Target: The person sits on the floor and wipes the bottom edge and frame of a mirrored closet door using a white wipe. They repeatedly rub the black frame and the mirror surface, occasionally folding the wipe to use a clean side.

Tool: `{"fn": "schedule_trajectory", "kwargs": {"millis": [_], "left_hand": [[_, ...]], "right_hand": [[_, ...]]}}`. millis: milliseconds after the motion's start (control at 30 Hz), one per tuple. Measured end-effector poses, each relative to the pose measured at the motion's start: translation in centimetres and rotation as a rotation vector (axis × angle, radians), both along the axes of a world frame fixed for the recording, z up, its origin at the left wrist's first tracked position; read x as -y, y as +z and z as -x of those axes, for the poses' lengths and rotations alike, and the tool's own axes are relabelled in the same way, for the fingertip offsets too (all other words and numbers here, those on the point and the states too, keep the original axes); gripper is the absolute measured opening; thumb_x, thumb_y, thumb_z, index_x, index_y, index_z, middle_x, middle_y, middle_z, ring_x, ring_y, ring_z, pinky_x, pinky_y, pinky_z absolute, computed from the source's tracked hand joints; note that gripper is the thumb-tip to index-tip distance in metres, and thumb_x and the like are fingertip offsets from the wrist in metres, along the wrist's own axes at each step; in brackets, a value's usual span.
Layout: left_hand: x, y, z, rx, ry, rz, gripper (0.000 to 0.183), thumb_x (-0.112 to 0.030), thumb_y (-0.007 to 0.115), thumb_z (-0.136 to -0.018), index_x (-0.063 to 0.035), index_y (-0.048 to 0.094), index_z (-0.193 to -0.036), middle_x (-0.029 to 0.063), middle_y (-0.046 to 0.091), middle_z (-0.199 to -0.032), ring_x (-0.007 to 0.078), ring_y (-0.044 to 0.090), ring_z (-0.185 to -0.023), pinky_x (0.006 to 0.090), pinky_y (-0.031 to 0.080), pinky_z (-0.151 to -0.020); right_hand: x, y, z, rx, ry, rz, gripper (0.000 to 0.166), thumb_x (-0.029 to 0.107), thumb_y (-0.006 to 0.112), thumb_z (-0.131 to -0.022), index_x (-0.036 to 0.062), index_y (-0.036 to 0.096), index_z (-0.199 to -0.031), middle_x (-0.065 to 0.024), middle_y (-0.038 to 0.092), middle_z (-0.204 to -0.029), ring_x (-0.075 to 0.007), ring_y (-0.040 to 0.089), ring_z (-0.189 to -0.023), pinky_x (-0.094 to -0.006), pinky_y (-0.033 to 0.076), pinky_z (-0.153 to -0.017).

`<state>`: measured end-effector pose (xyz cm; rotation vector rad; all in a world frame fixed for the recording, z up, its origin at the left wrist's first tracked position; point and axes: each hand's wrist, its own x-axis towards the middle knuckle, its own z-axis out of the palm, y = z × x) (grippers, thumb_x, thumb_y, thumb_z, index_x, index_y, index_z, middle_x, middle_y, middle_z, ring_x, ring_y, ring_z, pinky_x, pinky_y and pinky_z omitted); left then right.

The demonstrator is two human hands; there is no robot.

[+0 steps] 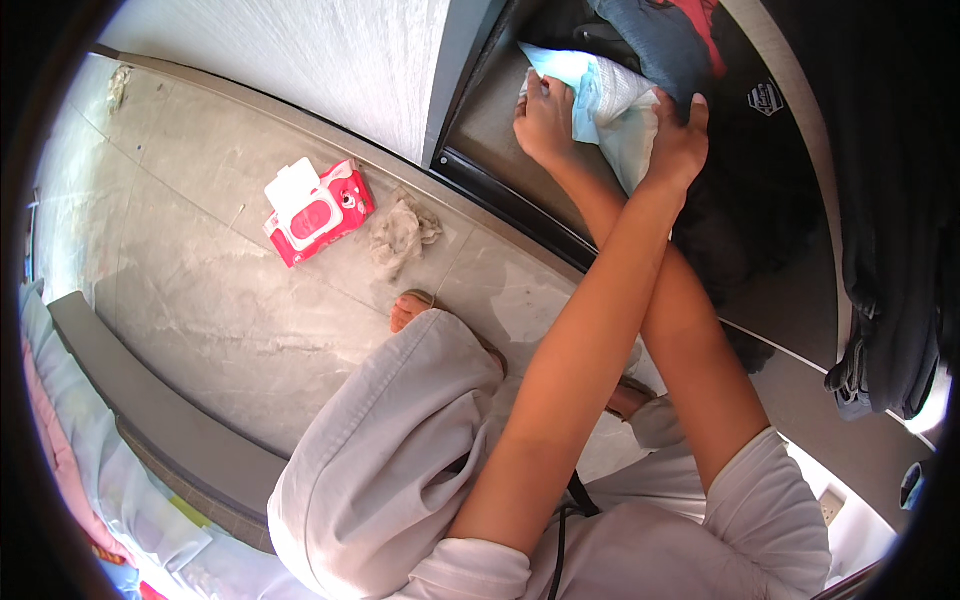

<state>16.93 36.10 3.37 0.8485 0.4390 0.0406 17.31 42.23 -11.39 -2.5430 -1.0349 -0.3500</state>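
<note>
My arms are crossed at the forearms. My left hand (679, 142) is on the right side of the frame and pinches one side of a light-blue and white disposable absorbent pad or diaper (619, 90). On its other side, my right hand (546, 120) grips the edge, with some fingertips hidden in its folds. The pad is partly folded, and a pale flap hangs between my wrists. It is held over the dark-framed compartment of a cabinet, beside blue denim-like cloth (660, 45) and a red cloth (701, 26).
A pink pack of wipes (319, 214) with its white lid raised lies on the tiled floor, beside a crumpled, soiled wipe or cloth (403, 232). A cotton swab (238, 216) lies farther left. Dark clothes (892, 300) hang at the right. A grey bed-frame edge (165, 375) curves along the lower left.
</note>
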Motion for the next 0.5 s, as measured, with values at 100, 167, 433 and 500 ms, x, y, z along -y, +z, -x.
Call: {"fn": "schedule_trajectory", "kwargs": {"millis": [100,167,433,500], "left_hand": [[-0.8,-0.3,0.2,0.034,0.036,0.069,0.08,-0.048,0.039,-0.094,-0.0022,0.0,-0.146,0.025,0.008,-0.151,0.0327,0.008,-0.142,0.0324,0.012,-0.113],[-0.6,0.4,0.0,0.046,0.039,0.077,0.08,-0.047,0.04,-0.094,-0.0015,0.0,-0.146,0.0257,0.007,-0.151,0.0327,0.007,-0.142,0.0316,0.012,-0.113],[-2.3,1.2,0.9,0.009,0.0,0.121,0.081,-0.049,0.04,-0.094,-0.0036,-0.002,-0.146,0.0236,0.006,-0.152,0.0349,0.01,-0.141,0.0325,0.016,-0.112],[-2.1,1.2,0.9,0.006,-0.018,0.138,0.081,-0.049,0.04,-0.094,-0.0043,-0.002,-0.147,0.0219,0.006,-0.152,0.0337,0.01,-0.141,0.0323,0.016,-0.112]], "right_hand": [[-1.1,-0.6,-0.4,0.051,0.035,-0.014,0.049,0.009,0.056,-0.079,-0.0027,0.049,-0.127,-0.0217,0.049,-0.115,-0.0371,0.046,-0.103,-0.0434,0.04,-0.09],[-0.9,0.0,-1.1,0.062,0.061,0.026,0.049,0.01,0.055,-0.08,-0.0026,0.049,-0.127,-0.0221,0.048,-0.12,-0.0378,0.046,-0.105,-0.044,0.04,-0.092],[-2.3,0.3,-1.5,-0.028,0.264,-0.003,0.041,0.012,0.053,-0.083,-0.0023,0.051,-0.121,-0.0189,0.046,-0.131,-0.0354,0.048,-0.117,-0.0403,0.04,-0.098],[-1.7,0.2,-1.7,-0.035,0.31,-0.031,0.04,0.011,0.055,-0.081,0.0006,0.053,-0.119,-0.0168,0.049,-0.129,-0.0332,0.049,-0.116,-0.0393,0.042,-0.097]]}}
